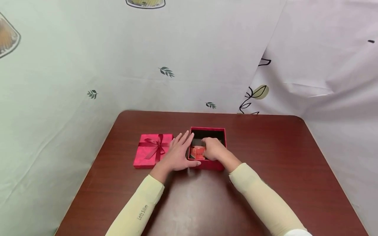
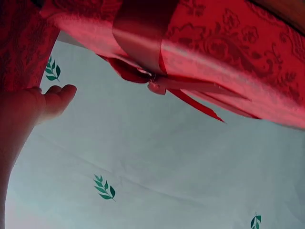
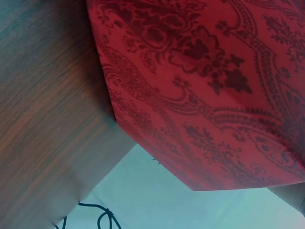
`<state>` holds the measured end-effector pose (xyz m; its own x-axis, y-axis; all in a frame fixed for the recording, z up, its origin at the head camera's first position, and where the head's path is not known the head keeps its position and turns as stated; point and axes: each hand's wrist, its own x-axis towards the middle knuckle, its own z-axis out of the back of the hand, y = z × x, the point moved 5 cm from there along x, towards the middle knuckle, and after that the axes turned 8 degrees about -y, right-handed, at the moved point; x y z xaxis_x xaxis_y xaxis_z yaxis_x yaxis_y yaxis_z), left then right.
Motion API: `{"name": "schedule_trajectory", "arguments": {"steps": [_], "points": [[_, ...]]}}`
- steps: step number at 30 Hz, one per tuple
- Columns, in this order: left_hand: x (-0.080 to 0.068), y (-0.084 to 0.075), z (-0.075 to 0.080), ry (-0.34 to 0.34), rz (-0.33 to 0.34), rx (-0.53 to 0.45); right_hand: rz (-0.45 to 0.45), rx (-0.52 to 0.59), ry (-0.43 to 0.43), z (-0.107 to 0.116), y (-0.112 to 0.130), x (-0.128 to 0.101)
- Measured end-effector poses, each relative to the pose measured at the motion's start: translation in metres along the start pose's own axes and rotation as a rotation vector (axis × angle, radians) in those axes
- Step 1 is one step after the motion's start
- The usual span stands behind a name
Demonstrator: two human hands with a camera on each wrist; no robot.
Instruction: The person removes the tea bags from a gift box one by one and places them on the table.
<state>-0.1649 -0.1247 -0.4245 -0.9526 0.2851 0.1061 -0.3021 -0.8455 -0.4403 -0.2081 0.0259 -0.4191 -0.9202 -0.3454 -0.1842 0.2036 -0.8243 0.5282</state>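
Note:
A red patterned gift box (image 1: 211,165) with a dark inside stands uncovered on the table. An orange-red printed pack (image 1: 197,152) lies inside it, toward the front left. From the right, my right hand (image 1: 215,149) reaches into the box, beside the pack; its fingertips are hidden, so its hold cannot be made out. My left hand (image 1: 178,155) rests at the box's left side, fingers spread and thumb along the front edge. Left of that hand lies the box's red lid (image 1: 146,151) with a dark red ribbon bow (image 2: 156,86). The right wrist view shows only the box's outer wall (image 3: 205,95).
The dark brown table (image 1: 277,170) extends on both sides of the box and toward me. A pale curtain (image 1: 189,49) with printed leaves hangs behind the table's far edge.

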Motion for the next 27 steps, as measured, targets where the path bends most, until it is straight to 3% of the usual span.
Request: {"name": "schedule_trajectory", "arguments": {"steps": [12, 27], "points": [[0.0, -0.001, -0.007, -0.096, -0.021, -0.117, 0.045, 0.107, -0.094, 0.01, -0.002, 0.002], [0.003, 0.002, -0.011, -0.104, -0.014, -0.13, 0.021, 0.213, -0.102, 0.007, -0.009, 0.002]]}}
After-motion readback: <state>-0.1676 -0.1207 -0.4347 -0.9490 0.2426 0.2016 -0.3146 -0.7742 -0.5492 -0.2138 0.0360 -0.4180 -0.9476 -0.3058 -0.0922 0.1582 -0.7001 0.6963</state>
